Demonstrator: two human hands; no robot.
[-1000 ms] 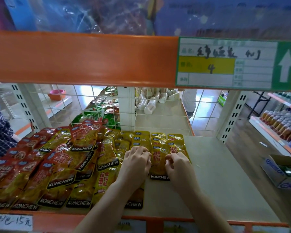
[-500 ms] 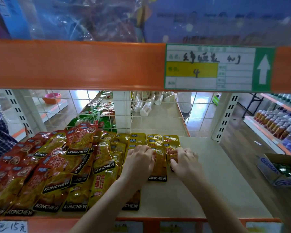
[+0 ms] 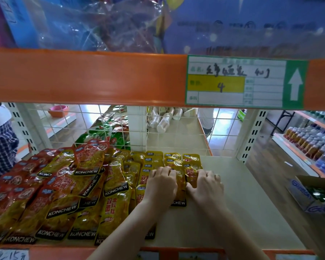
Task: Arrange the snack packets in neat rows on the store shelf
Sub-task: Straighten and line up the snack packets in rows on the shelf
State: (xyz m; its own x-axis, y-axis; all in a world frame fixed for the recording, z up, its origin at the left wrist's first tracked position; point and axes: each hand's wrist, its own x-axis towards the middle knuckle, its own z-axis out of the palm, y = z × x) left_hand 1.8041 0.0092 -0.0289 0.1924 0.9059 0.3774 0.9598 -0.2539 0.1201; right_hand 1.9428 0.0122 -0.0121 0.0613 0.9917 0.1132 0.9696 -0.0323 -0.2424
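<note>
At the centre of the frame both hands lie palm-down on the yellow snack packets (image 3: 178,167), which stand in overlapping rows on the beige shelf (image 3: 242,212), reaching back to the wire grid (image 3: 176,132). The left hand (image 3: 162,184) rests on a yellow packet whose black KONCHEW strip shows just below its wrist; its fingers (image 3: 164,170) are bent at the knuckles and press down on the packets. The right hand (image 3: 206,186), just beside it, has its fingers (image 3: 200,174) curled over the edge of the rightmost packet, gripping it. At lower left, a loose heap of red and yellow packets (image 3: 51,194) overlaps untidily. An orange beam (image 3: 86,77) with a green-edged label (image 3: 246,81) crosses the upper frame.
</note>
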